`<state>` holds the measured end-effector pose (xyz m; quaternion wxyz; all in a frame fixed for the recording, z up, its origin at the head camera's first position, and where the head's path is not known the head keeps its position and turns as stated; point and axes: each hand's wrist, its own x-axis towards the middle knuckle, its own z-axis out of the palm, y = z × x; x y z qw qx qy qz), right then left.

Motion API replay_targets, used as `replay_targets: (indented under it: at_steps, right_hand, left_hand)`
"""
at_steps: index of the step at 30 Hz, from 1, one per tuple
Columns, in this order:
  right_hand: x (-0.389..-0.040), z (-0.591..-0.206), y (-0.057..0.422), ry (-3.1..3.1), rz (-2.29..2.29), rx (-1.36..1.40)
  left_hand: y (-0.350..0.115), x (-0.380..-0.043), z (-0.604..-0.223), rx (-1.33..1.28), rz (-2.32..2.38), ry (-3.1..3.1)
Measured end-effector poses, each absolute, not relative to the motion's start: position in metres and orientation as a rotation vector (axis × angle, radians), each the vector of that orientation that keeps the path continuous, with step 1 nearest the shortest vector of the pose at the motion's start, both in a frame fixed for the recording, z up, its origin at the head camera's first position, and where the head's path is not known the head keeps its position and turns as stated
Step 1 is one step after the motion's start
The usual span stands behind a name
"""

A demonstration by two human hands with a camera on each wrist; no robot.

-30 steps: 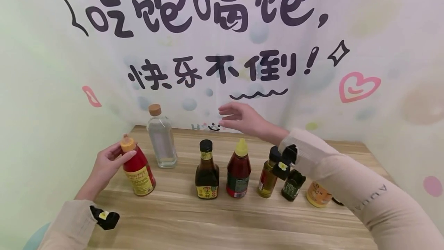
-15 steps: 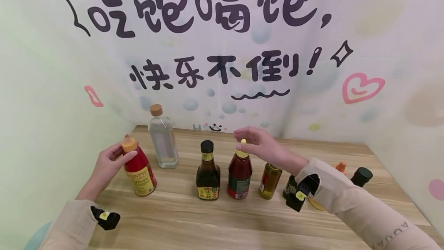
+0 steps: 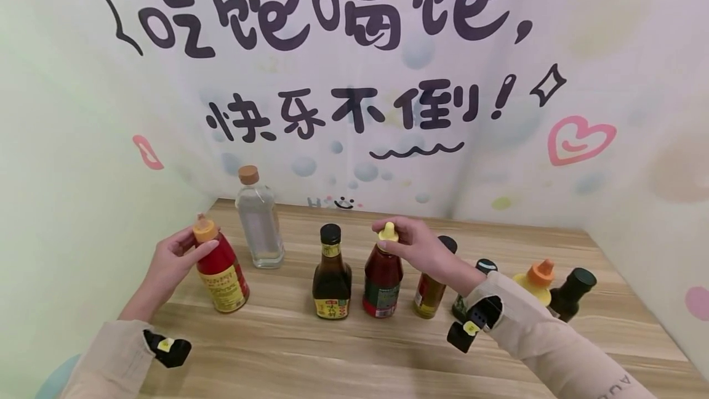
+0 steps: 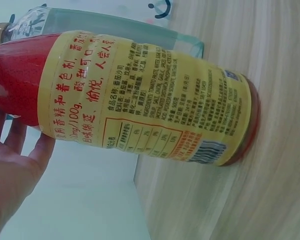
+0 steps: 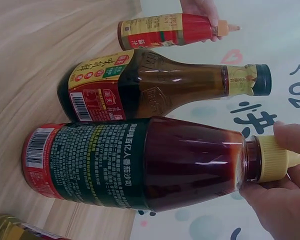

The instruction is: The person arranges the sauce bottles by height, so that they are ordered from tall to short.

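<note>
Yellow-capped bottle (image 3: 382, 288) stands on surface (image 3: 277, 356), dark bottle's (image 3: 331, 282) three o'clock. Right grip (image 3: 425, 250) pinches cap (image 3: 389, 231), perhaps neck too; contact part-hidden. Left grip (image 3: 170, 265) clamps red bottle (image 3: 221, 276). Sideways tug could topple either.

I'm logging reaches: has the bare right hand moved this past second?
Yes: the right hand moved down and rightward relative to the black printed smiley, onto a conical yellow bottle cap.

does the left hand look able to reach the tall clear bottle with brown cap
Probably not yet: the left hand holds the red squeeze bottle with yellow label. Once freed, likely: the tall clear bottle stands just beyond, its cap unblocked.
</note>
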<state>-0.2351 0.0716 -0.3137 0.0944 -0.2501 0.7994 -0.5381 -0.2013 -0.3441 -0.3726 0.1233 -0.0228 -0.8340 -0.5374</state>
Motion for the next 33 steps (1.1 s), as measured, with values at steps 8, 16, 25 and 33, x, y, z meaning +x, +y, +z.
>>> replay_targets:
  at_steps: [8, 16, 25, 33]
  right_hand:
    - [-0.236, -0.318, 0.077, 2.456, -1.552, -0.765]
    - [-0.237, -0.318, 0.075, 2.454, -1.539, -0.806]
    - [-0.237, -0.317, 0.075, 2.427, -1.543, -0.831]
    - [-0.239, -0.318, 0.076, 2.425, -1.537, -0.827]
  left_hand:
    - [-0.349, -0.208, -0.374, -0.096, -1.572, -2.476]
    - [-0.415, -0.267, -0.452, -0.125, -1.597, -2.400]
    - [-0.356, -0.214, -0.364, -0.219, -1.634, -2.346]
    - [-0.300, -0.200, -0.319, -0.242, -1.457, -2.451]
